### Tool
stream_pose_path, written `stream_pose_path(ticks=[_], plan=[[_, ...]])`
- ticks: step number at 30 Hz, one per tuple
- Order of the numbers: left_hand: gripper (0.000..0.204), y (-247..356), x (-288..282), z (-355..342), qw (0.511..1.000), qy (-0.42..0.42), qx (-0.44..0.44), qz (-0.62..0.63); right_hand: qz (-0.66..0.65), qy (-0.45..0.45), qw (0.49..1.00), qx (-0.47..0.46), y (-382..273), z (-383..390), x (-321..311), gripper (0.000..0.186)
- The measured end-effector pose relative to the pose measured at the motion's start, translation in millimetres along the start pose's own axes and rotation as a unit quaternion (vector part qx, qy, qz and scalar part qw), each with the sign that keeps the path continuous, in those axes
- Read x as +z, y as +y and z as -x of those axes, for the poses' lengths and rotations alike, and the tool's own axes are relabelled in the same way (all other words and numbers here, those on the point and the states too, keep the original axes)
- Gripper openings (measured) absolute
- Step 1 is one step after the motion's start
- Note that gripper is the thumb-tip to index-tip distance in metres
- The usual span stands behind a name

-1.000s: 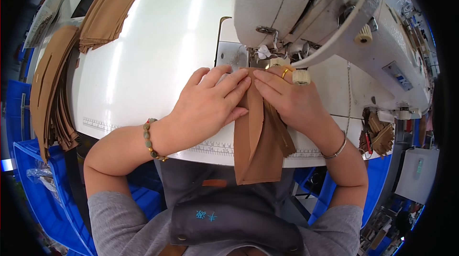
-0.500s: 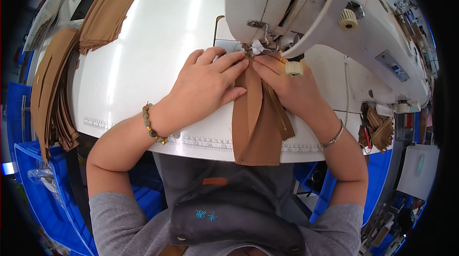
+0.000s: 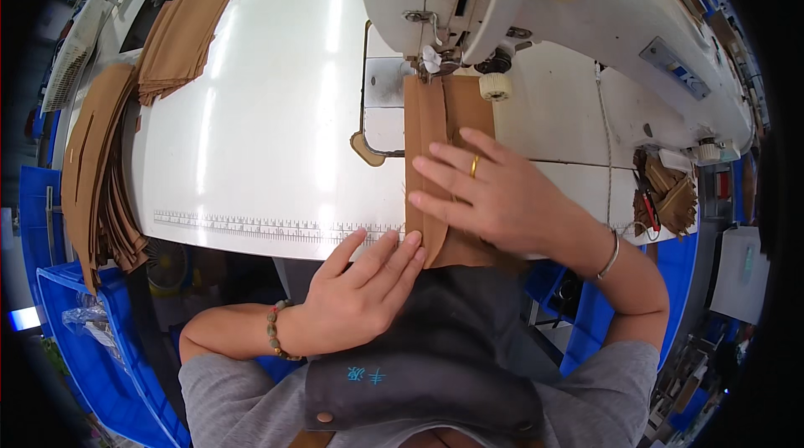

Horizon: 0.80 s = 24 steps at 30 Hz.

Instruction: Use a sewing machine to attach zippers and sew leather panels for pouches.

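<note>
A long brown fabric piece runs from under the presser foot of the white sewing machine down to the table's front edge. A fold or layered strip shows along its length. My left hand is at the strip's near left corner, with thumb and index finger pinching the edge. Over the fabric's right half lies my right hand, fingers spread and flat, a ring on one finger. The near right end of the cloth is partly hidden under that hand and blurred.
Stacks of brown cut pieces lie at the far left and over the left edge. Small brown pieces and red-handled snips are at the right. A ruler scale marks the front edge. A blue bin stands lower left.
Both hands have come back from the needle area toward me. The fabric's loose layers now lie flatter, its far end showing by the presser foot. My right hand has spread open.
</note>
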<state>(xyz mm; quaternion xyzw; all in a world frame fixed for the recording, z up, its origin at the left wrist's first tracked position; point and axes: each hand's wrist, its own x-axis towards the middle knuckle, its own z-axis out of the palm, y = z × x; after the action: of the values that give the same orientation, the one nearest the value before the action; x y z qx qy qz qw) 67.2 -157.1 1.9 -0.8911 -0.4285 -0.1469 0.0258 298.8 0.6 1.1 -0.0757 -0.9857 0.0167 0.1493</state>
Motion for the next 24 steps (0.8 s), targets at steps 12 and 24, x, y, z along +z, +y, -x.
stream_pose_path(ticks=[12,24], plan=[[0.035,-53.0,-5.3,-38.1,0.99,0.026,-0.061,0.121,0.027,-0.063,0.996,0.055,-78.3,22.2,-11.1,0.042],[0.065,-88.9,20.6,-82.3,1.0,-0.001,-0.021,-0.003,0.071,0.069,0.994,0.035,-24.3,-6.4,-52.4,0.034]])
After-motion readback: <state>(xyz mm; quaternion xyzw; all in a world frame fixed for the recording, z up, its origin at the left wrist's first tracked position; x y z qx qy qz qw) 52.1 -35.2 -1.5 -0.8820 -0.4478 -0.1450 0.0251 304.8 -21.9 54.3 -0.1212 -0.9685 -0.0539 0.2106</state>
